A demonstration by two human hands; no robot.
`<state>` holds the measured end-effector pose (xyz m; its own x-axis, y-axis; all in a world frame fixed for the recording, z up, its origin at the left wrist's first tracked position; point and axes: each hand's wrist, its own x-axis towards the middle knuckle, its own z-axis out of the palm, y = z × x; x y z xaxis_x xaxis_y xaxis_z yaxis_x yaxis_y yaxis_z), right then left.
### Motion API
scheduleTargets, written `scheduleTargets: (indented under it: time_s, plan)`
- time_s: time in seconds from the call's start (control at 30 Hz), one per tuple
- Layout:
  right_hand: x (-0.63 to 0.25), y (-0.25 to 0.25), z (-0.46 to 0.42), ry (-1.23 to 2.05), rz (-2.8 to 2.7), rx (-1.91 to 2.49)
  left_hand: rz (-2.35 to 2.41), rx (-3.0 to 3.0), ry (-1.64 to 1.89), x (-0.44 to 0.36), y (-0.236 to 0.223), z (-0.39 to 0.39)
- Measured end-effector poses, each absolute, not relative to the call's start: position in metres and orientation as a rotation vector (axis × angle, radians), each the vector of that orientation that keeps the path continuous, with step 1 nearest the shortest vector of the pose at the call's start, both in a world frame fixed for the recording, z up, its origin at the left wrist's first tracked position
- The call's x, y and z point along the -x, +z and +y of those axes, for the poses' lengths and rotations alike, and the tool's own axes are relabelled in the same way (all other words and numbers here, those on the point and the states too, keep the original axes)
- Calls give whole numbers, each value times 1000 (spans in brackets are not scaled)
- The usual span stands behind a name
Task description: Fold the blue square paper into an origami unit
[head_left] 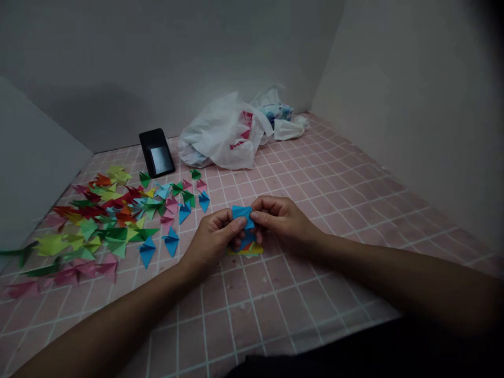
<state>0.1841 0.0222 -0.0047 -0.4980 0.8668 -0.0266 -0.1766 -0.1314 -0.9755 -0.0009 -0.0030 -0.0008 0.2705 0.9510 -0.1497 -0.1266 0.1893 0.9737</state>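
Observation:
A small piece of blue folded paper (241, 212) is pinched between both my hands, over the pink checked cloth. My left hand (219, 230) grips its left side with thumb and fingers. On the other side, my right hand (284, 221) holds the right edge, thumb on top. Just beneath, partly hidden by my fingers, lie several coloured paper sheets (252, 250), with yellow showing. Left of my hands spreads a group of folded paper cranes (118, 239) in red, green, yellow, pink and blue. The nearest ones to my left hand are blue paper cranes (170, 241).
A black phone or tablet (156, 153) leans upright behind the cranes. To its right sits a crumpled white plastic bag (224, 131) with red print, beside a blue-patterned packet (277, 112) and a white wrapper (290, 129). Walls border the pink checked cloth (338, 194).

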Motion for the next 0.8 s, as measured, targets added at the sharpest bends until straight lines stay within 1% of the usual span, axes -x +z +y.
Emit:
scheduleTargets:
  time_s: [0.47, 0.7, 0.8]
  plan:
    - [-181, 4, 18, 1675, -1343, 958, 981, -1102, 961, -1, 0, -4]
    - [-181, -3, 20, 1741, -1379, 885, 987, -1080, 965, -2, 0, -4]
    - [-182, -2, 18, 1707, -1419, 929, 958, -1068, 930, -3, 0, -5]
